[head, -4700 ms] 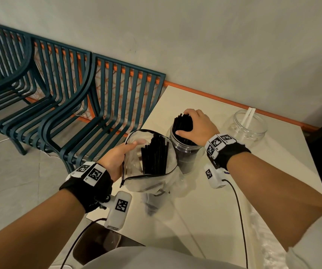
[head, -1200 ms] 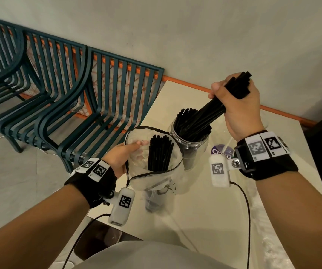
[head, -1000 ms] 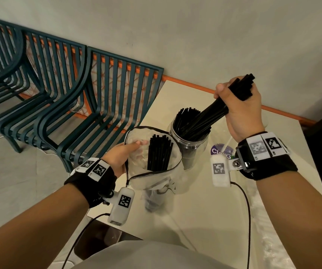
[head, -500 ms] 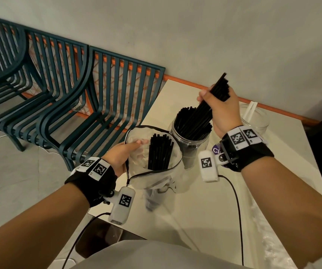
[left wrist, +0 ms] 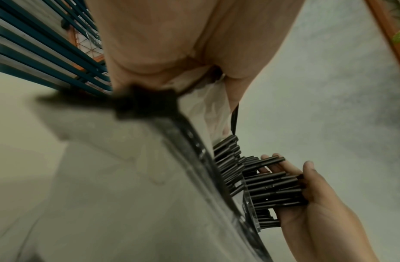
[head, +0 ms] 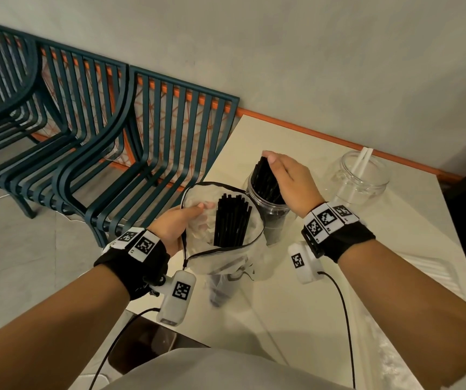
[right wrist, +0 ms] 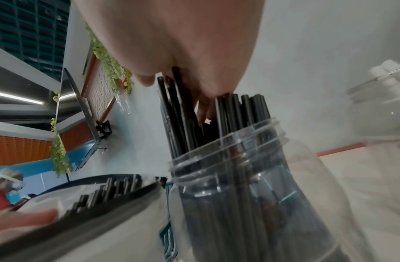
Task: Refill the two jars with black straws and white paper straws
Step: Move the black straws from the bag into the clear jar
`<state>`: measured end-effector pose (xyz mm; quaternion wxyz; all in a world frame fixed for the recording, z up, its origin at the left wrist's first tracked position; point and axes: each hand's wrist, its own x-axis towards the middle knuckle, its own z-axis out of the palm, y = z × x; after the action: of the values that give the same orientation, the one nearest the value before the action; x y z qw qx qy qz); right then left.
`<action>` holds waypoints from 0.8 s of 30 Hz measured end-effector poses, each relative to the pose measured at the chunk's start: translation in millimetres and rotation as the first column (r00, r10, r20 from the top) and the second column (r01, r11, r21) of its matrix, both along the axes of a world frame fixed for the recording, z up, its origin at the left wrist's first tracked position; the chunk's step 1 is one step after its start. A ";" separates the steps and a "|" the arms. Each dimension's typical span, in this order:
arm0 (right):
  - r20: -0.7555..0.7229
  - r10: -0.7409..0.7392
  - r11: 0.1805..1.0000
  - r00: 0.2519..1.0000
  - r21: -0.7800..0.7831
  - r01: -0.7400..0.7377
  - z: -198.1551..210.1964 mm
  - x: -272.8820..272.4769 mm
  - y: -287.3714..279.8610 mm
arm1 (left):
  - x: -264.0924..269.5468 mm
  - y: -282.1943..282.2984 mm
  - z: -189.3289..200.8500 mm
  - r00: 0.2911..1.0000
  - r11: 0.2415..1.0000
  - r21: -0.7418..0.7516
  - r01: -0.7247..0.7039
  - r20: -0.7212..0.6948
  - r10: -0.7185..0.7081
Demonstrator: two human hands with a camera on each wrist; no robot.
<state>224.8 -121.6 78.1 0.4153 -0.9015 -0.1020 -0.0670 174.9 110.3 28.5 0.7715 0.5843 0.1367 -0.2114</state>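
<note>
Jar of black straws beside the pouch: our right hand pressed flat, fingers straight, settling them. Our left hand pinched the pouch rim. Next, we judged, another bundle, then the white straws' jar beyond.

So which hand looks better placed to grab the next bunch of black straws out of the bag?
Probably the right hand. It only rests on the straws in the jar, right beside the bag. The left hand holds the bag's rim open.
</note>
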 end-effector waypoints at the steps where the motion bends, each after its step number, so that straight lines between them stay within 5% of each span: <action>1: 0.065 -0.001 1.000 0.998 -0.013 0.002 -0.8 1.1 0.6 | 0.1 -0.1 0.2 1.000 1.000 -0.005 0.001 -0.004 -0.001; 4: 0.165 0.010 0.999 0.986 0.042 -0.017 -4.3 1.9 5.9 | 0.1 -0.1 1.9 1.000 1.000 -0.016 0.008 -0.011 -0.008; 7: 0.108 0.091 0.984 0.990 -0.160 -0.073 -10.4 1.9 11.3 | -0.5 0.1 3.3 1.000 1.000 -0.020 0.006 -0.012 -0.007; 12: -0.072 0.224 0.728 0.972 -0.651 -0.216 -11.6 9.0 12.8 | -2.8 0.1 5.7 1.000 1.000 0.006 0.003 -0.003 -0.003; 14: -0.087 0.211 0.767 0.974 -0.602 -0.221 -1.5 8.5 10.0 | -3.0 0.2 6.5 1.000 1.000 0.013 -0.011 -0.001 0.011; 17: 0.058 0.068 0.946 0.996 -0.320 -0.046 11.4 2.3 -8.1 | -2.5 1.3 7.1 1.000 1.000 0.006 -0.023 -0.004 0.023; 19: 0.128 0.002 0.980 0.992 -0.198 0.024 7.5 -4.0 -27.2 | -2.9 3.7 6.6 0.999 1.000 0.004 -0.030 -0.012 0.030; 21: 0.124 0.031 0.970 0.992 -0.242 0.000 -6.3 -10.2 -43.8 | -3.1 5.1 5.2 0.999 0.999 0.000 -0.035 -0.024 0.035; 24: 0.042 0.114 0.856 0.993 -0.512 -0.076 -33.3 -11.7 -54.6 | -3.9 5.5 5.2 0.999 0.999 0.001 -0.033 -0.041 0.033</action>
<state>213.1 -176.3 44.8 0.1613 -0.9700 -0.1750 -0.0490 171.0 115.8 33.7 0.7718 0.5777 0.1622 -0.2107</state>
